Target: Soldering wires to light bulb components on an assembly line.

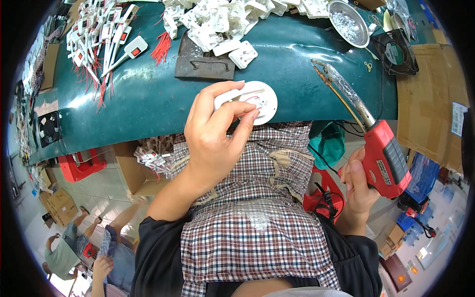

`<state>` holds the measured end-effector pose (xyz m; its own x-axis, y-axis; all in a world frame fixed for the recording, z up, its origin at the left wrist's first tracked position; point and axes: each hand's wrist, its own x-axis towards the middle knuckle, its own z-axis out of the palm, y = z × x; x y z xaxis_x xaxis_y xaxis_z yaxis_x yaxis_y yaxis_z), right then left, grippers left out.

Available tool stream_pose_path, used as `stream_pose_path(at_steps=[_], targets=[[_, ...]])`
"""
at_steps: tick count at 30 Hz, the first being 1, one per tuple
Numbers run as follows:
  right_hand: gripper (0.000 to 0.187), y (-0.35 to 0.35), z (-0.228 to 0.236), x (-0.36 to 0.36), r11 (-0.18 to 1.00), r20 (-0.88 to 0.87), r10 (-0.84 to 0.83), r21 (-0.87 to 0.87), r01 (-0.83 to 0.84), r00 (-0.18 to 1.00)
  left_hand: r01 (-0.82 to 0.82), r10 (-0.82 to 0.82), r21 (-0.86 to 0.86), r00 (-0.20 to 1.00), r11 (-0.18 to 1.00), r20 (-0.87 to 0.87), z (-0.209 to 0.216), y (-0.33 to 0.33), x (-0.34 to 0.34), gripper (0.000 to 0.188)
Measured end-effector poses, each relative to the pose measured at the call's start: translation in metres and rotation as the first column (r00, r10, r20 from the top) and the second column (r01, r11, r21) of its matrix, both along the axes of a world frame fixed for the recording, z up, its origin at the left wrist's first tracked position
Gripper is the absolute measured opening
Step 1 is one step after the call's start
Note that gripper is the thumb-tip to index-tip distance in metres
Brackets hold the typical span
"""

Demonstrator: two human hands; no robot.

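Observation:
Near the table's front edge, my left hand (210, 129) is closed on a round white plastic housing (267, 95). One finger lies along its upper rim, while the thumb and another finger pinch inside it, at thin red wires (239, 116). The fingertips hide part of the inside. In my right hand (357, 184), off to the right and below the table edge, is a red and black soldering gun (388, 157). Its metal barrel (349, 89) points up and left over the table, with a thin feed tube beside it. The tip is apart from the housing.
White housings (222, 20) lie heaped at the back, beside a dark metal block with a handle (205, 68). Wired white pieces with red switches (134, 48) lie left. A metal bowl (349, 24) and black fan (396, 52) stand right. Other people (69, 255) sit lower left.

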<state>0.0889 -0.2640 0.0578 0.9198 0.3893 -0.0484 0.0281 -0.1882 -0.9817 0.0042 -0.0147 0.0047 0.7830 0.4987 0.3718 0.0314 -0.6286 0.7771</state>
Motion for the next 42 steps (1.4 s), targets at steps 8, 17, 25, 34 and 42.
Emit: stream_pose_path(at_steps=[8,17,25,34,42], targets=[[0.009,0.001,-0.002,0.0,1.0,-0.009,0.001,0.01,-0.001,1.0,0.009,-0.008,0.04,1.0,0.999,-0.019,-0.005,0.003,0.002,0.015],[0.011,0.002,-0.004,0.001,1.0,-0.009,0.01,0.025,-0.009,1.0,0.011,-0.011,0.035,1.0,0.999,-0.004,-0.009,0.005,0.002,0.015],[0.01,0.005,-0.005,0.001,1.0,-0.009,-0.002,0.024,0.002,1.0,0.109,-0.109,-0.014,0.994,0.994,-0.008,-0.007,0.013,0.003,0.036],[0.011,0.006,-0.009,0.002,0.997,0.025,0.001,0.073,-0.002,1.0,0.083,-0.027,-0.27,0.978,0.959,0.207,0.014,0.047,-0.009,0.047],[0.014,-0.001,-0.016,0.009,0.993,0.036,-0.044,0.111,0.039,0.998,-0.187,0.034,-0.356,0.919,0.916,-0.393,0.059,0.129,-0.119,0.067]])
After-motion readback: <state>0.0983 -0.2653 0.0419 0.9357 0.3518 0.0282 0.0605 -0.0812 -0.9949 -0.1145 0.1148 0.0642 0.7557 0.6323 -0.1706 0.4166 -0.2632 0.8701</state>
